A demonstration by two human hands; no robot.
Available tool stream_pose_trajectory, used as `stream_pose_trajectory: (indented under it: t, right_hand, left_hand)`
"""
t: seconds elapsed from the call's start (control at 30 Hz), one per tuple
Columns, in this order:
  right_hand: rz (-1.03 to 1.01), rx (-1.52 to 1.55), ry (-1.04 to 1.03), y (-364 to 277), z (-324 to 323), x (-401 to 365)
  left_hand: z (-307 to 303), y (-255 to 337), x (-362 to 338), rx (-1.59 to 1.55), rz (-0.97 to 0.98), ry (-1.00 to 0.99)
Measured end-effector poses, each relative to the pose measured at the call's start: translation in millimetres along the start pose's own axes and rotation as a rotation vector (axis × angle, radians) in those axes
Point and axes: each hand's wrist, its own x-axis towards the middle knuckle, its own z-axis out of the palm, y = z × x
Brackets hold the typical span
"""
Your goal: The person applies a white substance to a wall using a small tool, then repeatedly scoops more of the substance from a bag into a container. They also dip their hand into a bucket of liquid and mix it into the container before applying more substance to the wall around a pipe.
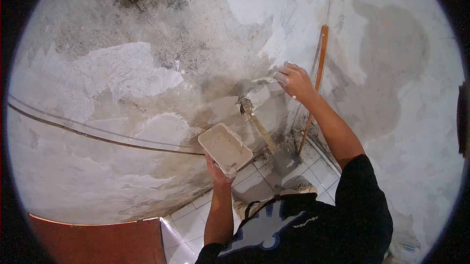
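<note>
- Supporting the tray (226, 149) from beneath was done by the left hand (220, 172), with the forearm raised from the lower edge of the view and the wrist just below the tray's near corner.
- The fingers of that hand were largely hidden under the tray; whether they were spread or pressed together could not be told.
- Pale paste was contained in the tray and smeared along its rim.
- The right hand (294, 82) was held up and to the right of the tray, close to the wall (147, 97), with its arm extended diagonally and its fingers bent and drawn together, smeared with white.
- At those fingertips a thin, pale shape (264, 80) was seen; whether it was a pinched blade or paste on the wall could not be made out.
- Just beside the right wrist, an orange-brown strip (321, 60) was leaned upright, its middle partly covered by the forearm.
- Between and below the hands, a yellowish strip (262, 129) was seen, its lower end blurred.
- Below the left hand, the tiled floor (186, 225) was partly blocked by the dark shirt (333, 229), itself cut off by the frame.
- Small white lettering was borne by the shirt, too small to be read.
</note>
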Motion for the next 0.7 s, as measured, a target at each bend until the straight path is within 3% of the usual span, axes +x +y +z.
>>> stream_pose_trajectory:
  t: [0.07, 0.17, 0.23, 0.27, 0.33, 0.4, 0.47, 0.53, 0.6, 0.63, 0.7]
  right_hand:
    - [-0.001, 0.009, -0.014, -4.9, -2.7, -10.2]
    - [0.016, 0.239, 0.068, -28.4, -14.8, -15.6]
    - [0.47, 0.504, -0.104, -67.3, -55.2, -10.8]
    - [0.449, 0.508, -0.111, -74.3, -55.4, -12.7]
    - [0.771, 0.89, -0.294, -84.6, -60.8, -11.9]
    - [0.707, 0.883, -0.298, -98.2, -79.3, -6.9]
    - [0.447, 0.576, -0.092, -106.9, -88.2, -2.5]
    - [0.412, 0.505, -0.141, -107.2, -92.4, 0.0]
    - [0.143, 0.412, -0.103, -105.3, -99.7, 9.2]
    - [0.149, 0.405, -0.1, -104.0, -101.5, 14.0]
    - [-0.114, 0.156, -0.06, -102.1, -104.0, 24.2]
  left_hand:
    - [11.3, -0.8, -6.5, 0.22, 0.164, -0.143]
    - [10.5, 2.5, 6.2, 0.06, 0.065, -0.013]
    - [36.5, 9.5, 2.1, 0.18, 0.119, 0.0]
    - [48.5, 13.3, 1.1, 0.31, 0.159, 0.005]
    - [57.8, 17.9, 5.1, 0.316, 0.181, -0.029]
    - [63.7, 20.5, 10.3, 0.328, 0.195, -0.072]
    - [68.8, 20.5, 17.7, 0.322, 0.105, -0.084]
    - [89.8, 22.1, 16.0, 0.369, 0.091, -0.121]
    - [107.4, 23.0, 15.9, 0.418, 0.07, -0.162]
    - [113.2, 22.3, 16.2, 0.46, 0.042, -0.169]
    - [113.7, 15.8, 19.2, 0.503, 0.002, -0.182]
